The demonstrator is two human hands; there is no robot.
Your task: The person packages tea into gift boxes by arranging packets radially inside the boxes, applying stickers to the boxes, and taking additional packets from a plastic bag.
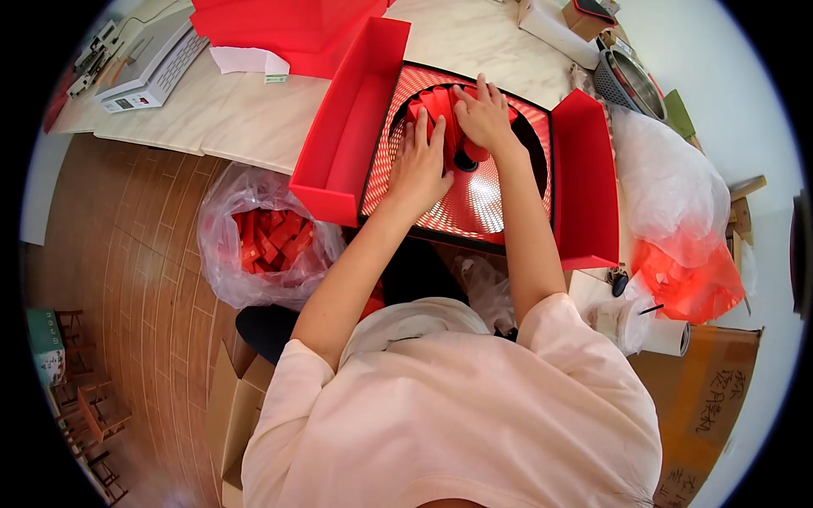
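Red folded paper pieces [436, 110] are under both my hands, standing in a tight bundle at the far middle of the patterned tray [474, 199]. My left hand [417, 165] lies flat on the near left side of the bundle with the fingers stretched and pointing away from me. My right hand [484, 114] is curved over the top right of the bundle, fingers bent down on it; it presses but I cannot tell if it really grips. The pieces stand on edge and their long axis goes from near to far, a little tilted to the left. How many pieces are in the bundle I cannot count.

Just beside my right hand, on the near side, I see one dark round opening [466, 159] in the tray. The tray has a red and white dotted pattern and a black edge, and it sits between two red box walls: one long open red box [343, 127] on the left and one red flap [584, 182] on the right.

Further left, on the floor, one clear plastic bag [262, 241] holds many small red cards. At the right, one white bag [669, 186] lies over one orange-red bag [690, 284]. On the far left of the marble table [246, 118] stands one grey machine [148, 59].
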